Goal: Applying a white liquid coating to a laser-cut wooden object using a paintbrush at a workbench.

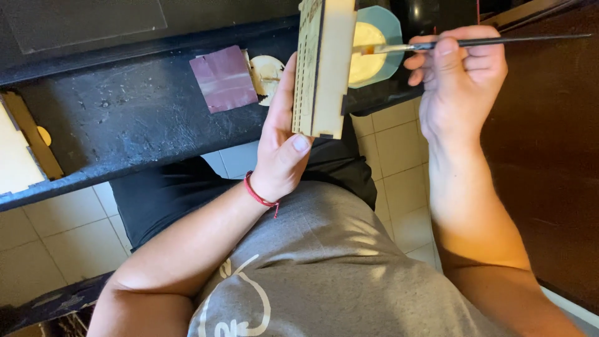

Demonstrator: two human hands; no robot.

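The pale laser-cut plywood box panel (319, 65) stands upright at twelve o'clock, clamped between thumb and fingers of the left hand (282, 146). The right hand (454, 78), at two o'clock, pinches a thin dark-handled paintbrush (480, 42) whose wet tip reaches a round yellow paint dish (374, 47) behind the panel. An overloaded tip could drip onto the bare unpainted wood. A maroon sandpaper square (223, 78) lies at eleven o'clock on the scuffed black bench (125, 112).

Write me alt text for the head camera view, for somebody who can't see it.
Seen from above, a seated person's left hand holds a pale wooden box piece upright while the right hand dips a thin paintbrush into yellow paint on a light blue dish. A maroon square sheet lies on the dark worn table.
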